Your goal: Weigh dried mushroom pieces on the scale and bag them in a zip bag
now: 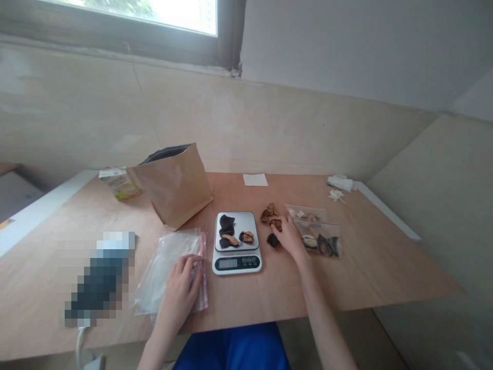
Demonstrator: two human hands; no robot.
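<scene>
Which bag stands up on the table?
The brown paper bag; the clear bags under the left hand and the filled pouches right of the scale lie flat.

The left grip (187, 280) covers part of the clear zip bags (164, 270), and the fingers of the right grip (287, 231) hide some of the dried slices (269, 211); whether they pinch one is unclear. Digits on the kitchen scale's display (228, 263) are too small to read. Pixelation masks a dark object (102, 277), whose cable (79, 344) leaves the bottom edge. The kraft bag's (177, 187) inside is mostly hidden. The carton's (120, 185) print is illegible. The top edge crops the window (173, 13).
</scene>
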